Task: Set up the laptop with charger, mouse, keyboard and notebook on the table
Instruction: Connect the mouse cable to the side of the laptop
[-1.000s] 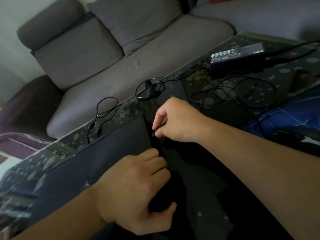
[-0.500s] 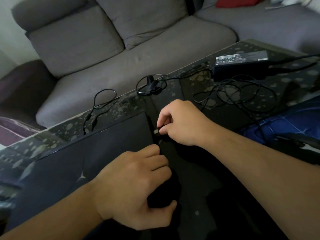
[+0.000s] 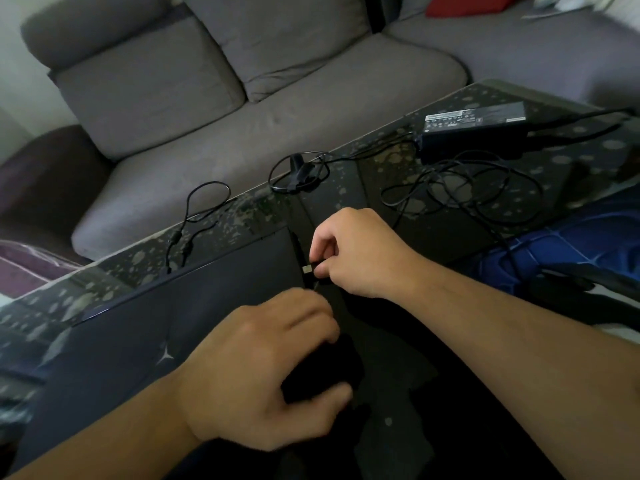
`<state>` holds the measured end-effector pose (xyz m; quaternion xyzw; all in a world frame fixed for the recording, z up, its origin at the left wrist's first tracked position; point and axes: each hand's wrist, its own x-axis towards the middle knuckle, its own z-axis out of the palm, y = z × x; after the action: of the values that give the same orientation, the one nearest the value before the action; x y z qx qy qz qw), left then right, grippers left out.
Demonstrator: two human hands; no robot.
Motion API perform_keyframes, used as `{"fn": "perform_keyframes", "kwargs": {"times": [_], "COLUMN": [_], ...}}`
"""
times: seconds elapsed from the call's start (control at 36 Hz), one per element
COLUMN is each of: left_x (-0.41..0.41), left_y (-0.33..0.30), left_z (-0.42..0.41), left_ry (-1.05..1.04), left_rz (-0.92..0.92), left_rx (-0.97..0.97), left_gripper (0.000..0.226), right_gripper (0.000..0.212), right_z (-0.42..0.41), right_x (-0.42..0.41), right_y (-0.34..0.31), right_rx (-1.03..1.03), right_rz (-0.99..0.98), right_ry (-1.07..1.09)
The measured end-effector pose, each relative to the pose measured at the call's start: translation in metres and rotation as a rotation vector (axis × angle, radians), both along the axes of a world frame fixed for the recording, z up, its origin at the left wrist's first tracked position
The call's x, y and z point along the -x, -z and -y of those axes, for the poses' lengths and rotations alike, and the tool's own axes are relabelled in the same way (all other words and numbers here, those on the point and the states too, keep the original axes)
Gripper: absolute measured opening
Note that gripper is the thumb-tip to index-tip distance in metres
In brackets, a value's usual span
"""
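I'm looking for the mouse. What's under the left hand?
The left hand curls over a black object beside the closed laptop. Only its dark edge shows between thumb and fingers; the rest is covered, so I cannot confirm it is a mouse.

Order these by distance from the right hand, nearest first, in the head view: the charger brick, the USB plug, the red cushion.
1. USB plug, pinched in the right hand.
2. Charger brick, up and to the right on the table.
3. Red cushion, on the sofa behind.
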<state>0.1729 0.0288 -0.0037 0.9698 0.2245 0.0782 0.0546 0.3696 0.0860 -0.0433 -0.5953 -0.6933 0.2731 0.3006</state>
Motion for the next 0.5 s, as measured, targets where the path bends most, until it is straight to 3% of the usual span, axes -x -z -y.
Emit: {"fn": "perform_keyframes", "kwargs": {"times": [0.06,0.11,0.22,0.5], "left_x": [0.005,0.011,0.016,0.010], "left_y": [-0.001,0.006,0.023,0.026], "left_z": [-0.007,-0.021,-0.041,-0.042], "left_ry": [-0.142,-0.362,-0.721,-0.704], "left_rz": [0.124,0.218,0.213,0.129], "left_rx": [0.056,-0.010,-0.002,-0.038], "left_gripper": [0.025,0.022,0.031,0.032], "right_gripper": [0.011,0.012,0.016,0.013], "right_z": [0.000,0.001,0.001,-0.001], "right_x": [-0.002,-0.002,0.005,0.007], "right_y": [0.000,0.000,0.001,-0.001], "right_rx": [-0.007,-0.023,-0.047,-0.042], "right_rz": [0.000,0.012,0.045,0.097], "right_ry": [-0.003,-0.003,0.010,0.008]}}
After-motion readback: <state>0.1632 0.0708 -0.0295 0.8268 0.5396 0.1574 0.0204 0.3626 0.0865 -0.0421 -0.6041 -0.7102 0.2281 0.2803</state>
